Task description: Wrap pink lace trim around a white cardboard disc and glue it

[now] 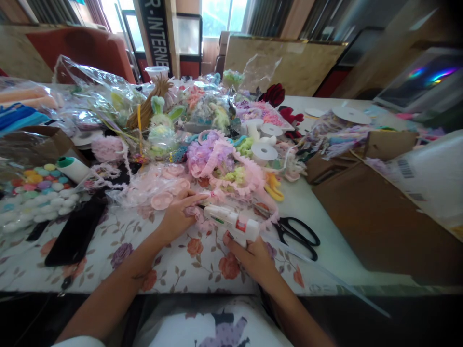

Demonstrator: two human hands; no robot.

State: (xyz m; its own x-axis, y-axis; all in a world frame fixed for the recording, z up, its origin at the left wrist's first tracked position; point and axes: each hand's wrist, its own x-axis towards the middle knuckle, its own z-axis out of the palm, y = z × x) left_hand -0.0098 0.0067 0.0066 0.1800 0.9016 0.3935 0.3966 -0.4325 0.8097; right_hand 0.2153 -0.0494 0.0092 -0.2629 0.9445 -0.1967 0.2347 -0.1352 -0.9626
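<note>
My right hand (256, 258) grips a white hot glue gun (226, 219), its nozzle pointing left. A long, clear glue stick (333, 274) trails from the gun's back end past the table's front edge. At the nozzle, my left hand (176, 218) is closed on a piece of pink ruffled trim (205, 222); the fingers partly hide it. Whether the nozzle touches the trim, I cannot tell. Black-handled scissors (298, 236) lie just right of the gun. Beyond both hands, more pink ruffled ribbon (249, 176) loops over a lilac ruffled bunch (202, 154).
A black phone (74, 236) lies at left near bagged pompoms (50, 202) and a thread spool (73, 168). Cardboard boxes (379, 221) stand at right. White ribbon spools (264, 150), plastic bags and craft pieces heap up behind. Floral cloth (170, 270) covers the near table.
</note>
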